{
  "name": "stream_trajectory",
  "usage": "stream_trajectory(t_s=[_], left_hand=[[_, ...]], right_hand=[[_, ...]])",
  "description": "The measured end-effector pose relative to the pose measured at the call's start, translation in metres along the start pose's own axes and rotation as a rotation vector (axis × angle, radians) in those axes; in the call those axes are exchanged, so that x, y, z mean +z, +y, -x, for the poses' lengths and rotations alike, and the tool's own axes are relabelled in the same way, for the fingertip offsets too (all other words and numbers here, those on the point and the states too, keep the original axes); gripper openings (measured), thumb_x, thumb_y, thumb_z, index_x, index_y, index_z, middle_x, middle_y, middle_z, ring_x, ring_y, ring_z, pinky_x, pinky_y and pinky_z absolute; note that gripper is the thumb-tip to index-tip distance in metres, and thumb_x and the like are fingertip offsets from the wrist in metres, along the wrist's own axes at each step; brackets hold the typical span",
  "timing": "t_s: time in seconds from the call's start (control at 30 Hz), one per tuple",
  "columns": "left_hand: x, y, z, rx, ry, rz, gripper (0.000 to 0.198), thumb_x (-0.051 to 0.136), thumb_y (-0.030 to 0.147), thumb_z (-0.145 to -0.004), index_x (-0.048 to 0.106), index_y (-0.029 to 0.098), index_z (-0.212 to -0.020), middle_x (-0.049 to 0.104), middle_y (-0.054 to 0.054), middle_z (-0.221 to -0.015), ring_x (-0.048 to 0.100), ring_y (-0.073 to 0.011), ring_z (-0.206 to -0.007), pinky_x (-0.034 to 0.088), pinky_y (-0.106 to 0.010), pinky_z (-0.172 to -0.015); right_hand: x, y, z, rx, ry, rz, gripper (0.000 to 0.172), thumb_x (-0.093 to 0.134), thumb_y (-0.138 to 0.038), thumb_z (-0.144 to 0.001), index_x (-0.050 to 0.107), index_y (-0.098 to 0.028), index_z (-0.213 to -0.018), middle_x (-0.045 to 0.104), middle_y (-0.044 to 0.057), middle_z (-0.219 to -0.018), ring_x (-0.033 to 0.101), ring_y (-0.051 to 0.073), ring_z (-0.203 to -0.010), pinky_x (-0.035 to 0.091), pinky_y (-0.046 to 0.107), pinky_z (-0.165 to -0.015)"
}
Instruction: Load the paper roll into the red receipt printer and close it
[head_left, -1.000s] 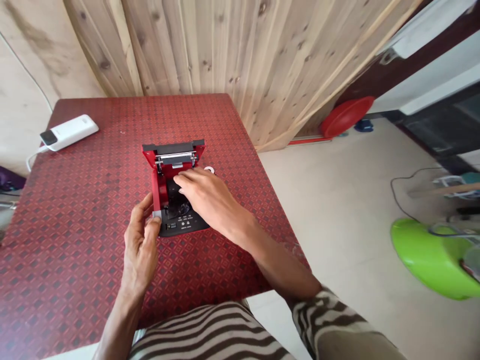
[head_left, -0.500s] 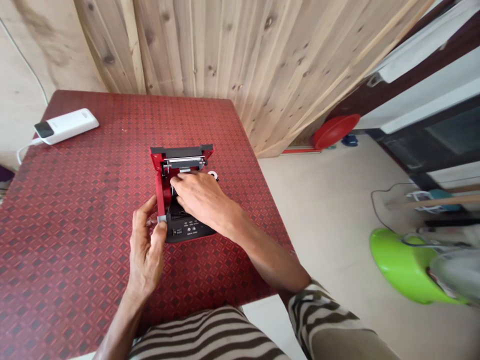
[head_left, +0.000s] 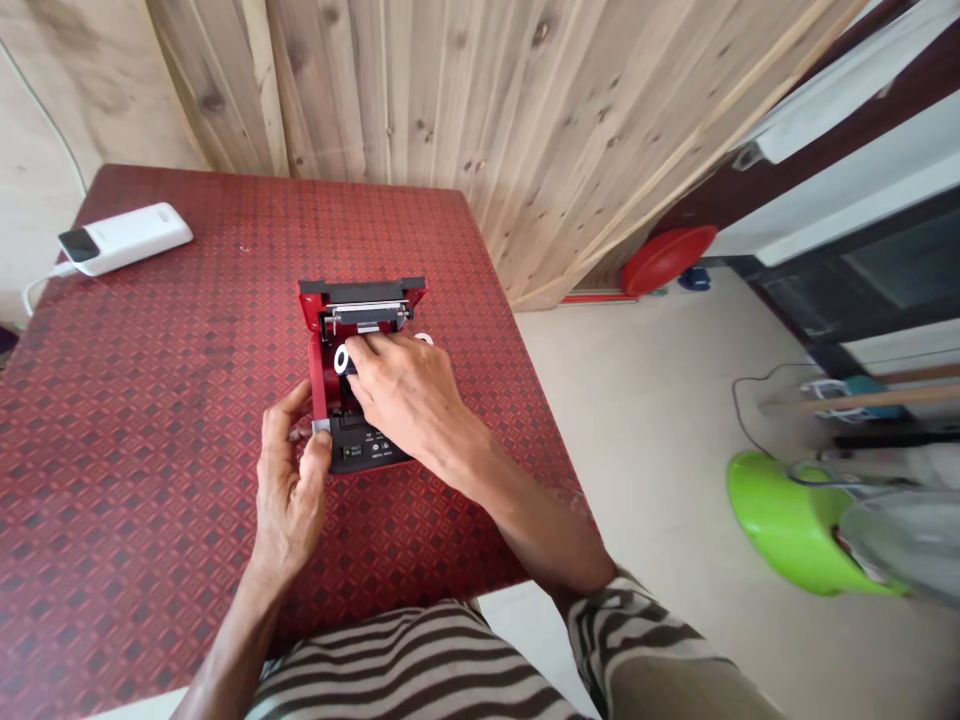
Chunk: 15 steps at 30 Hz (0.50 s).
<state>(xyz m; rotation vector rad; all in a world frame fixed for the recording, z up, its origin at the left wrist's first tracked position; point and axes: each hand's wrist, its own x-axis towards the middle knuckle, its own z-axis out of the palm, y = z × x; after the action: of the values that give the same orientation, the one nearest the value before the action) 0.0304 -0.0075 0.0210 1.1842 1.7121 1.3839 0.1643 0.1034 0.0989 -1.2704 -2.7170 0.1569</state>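
Note:
A small red and black printer (head_left: 367,452) sits on the table with its lid (head_left: 361,292) raised. My left hand (head_left: 291,485) grips the printer's left side, the thumb on a grey corner piece and the fingers along the red wall. Over the open bay, my right hand (head_left: 409,390) closes from above on a dark roll with a white core (head_left: 342,358). That white end shows left of my fingertips, and another white ring peeks out behind the knuckles. My right hand hides the roll's middle and part of the bay.
A white power bank (head_left: 135,238) with a cable lies at the table's far left. The table has a red patterned cover (head_left: 150,400) and stands against a wooden wall (head_left: 420,90). On the floor to the right are a green plastic object (head_left: 780,530) and a red basin (head_left: 667,260).
The roll's left white end has come up into view at the bay's left side, with my right hand slightly higher. My left hand keeps its hold on the printer.

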Motion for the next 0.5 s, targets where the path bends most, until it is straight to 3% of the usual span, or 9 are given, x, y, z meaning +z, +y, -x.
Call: stream_trajectory(t_s=[0.07,0.17,0.27,0.37,0.5], left_hand=[[-0.001,-0.001,-0.001,0.009,-0.007,-0.013,0.052,0.058,0.051,-0.108,0.063,0.022,-0.151,0.071,-0.012,-0.143,0.069,-0.0276,-0.121,0.055,-0.045,-0.105],[-0.003,-0.002,-0.002,0.006,-0.012,-0.008,0.054,0.060,0.052,-0.107,0.063,0.021,-0.152,0.072,-0.013,-0.143,0.070,-0.0272,-0.121,0.056,-0.042,-0.101],[-0.004,-0.002,-0.003,-0.007,-0.013,0.028,0.057,0.062,0.053,-0.106,0.063,0.020,-0.152,0.074,-0.012,-0.137,0.071,-0.0270,-0.118,0.057,-0.040,-0.098],[-0.004,-0.002,-0.003,-0.015,-0.013,0.035,0.056,0.063,0.052,-0.105,0.063,0.020,-0.151,0.076,-0.011,-0.133,0.072,-0.0262,-0.114,0.057,-0.038,-0.095],[-0.004,-0.004,-0.004,-0.001,-0.009,0.018,0.052,0.062,0.047,-0.107,0.064,0.024,-0.153,0.074,-0.008,-0.139,0.070,-0.0269,-0.123,0.056,-0.038,-0.103]], right_hand=[[-0.006,0.006,0.014,-0.021,0.092,-0.110,0.018,0.062,-0.013,-0.106,0.076,-0.014,-0.117,0.085,0.013,-0.110,0.079,0.028,-0.100,0.061,0.041,-0.090],[-0.015,0.028,0.043,-0.031,0.337,-0.388,0.020,0.074,-0.024,-0.104,0.077,-0.020,-0.123,0.085,0.008,-0.119,0.077,0.025,-0.109,0.060,0.043,-0.101],[-0.010,0.058,0.077,0.130,0.487,-0.670,0.031,0.086,-0.030,-0.096,0.078,-0.027,-0.126,0.084,0.003,-0.120,0.076,0.023,-0.104,0.061,0.041,-0.094],[0.015,0.082,0.104,0.350,0.479,-0.913,0.033,0.086,-0.033,-0.094,0.077,-0.030,-0.126,0.083,0.001,-0.115,0.074,0.019,-0.092,0.060,0.036,-0.084],[0.062,0.087,0.112,0.428,0.365,-1.035,0.028,0.081,-0.027,-0.091,0.077,-0.025,-0.119,0.084,0.004,-0.114,0.078,0.020,-0.100,0.062,0.038,-0.093]])
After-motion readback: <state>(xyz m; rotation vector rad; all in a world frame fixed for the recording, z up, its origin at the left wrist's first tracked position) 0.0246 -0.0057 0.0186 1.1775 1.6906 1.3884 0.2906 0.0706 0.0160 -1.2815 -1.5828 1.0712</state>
